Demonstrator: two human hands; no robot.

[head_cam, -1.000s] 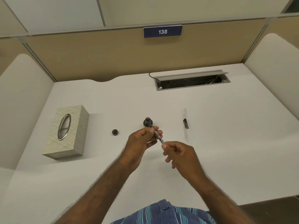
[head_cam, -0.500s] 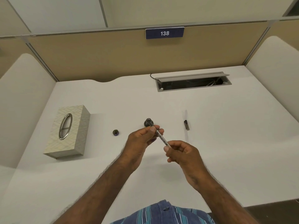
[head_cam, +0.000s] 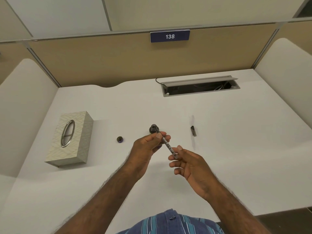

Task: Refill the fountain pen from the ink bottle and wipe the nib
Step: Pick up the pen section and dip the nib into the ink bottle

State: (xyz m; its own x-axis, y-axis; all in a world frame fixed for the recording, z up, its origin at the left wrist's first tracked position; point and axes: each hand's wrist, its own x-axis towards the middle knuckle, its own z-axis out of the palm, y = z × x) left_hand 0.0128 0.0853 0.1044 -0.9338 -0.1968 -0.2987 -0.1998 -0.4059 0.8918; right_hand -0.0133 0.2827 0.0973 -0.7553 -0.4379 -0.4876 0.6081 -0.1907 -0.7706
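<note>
A small dark ink bottle (head_cam: 153, 129) stands open on the white desk (head_cam: 228, 149). The fountain pen (head_cam: 168, 146) slants from the bottle's mouth down toward me, its front end at the opening. My left hand (head_cam: 148, 149) pinches the pen's upper part between thumb and fingers. My right hand (head_cam: 189, 162) holds the pen's rear end with thumb and fingertips, the other fingers spread loosely. The bottle's cap (head_cam: 120, 139) lies to the left on the desk. The pen's dark cap (head_cam: 193, 131) lies to the right.
A patterned tissue box (head_cam: 70, 141) with an oval metal opening sits at the left. A cable tray slot (head_cam: 200, 86) is open at the back of the desk. Curved white dividers rise on both sides.
My right hand has slid back along the pen and its fingers have loosened around the rear end. The left hand and the pen stay at the bottle.
</note>
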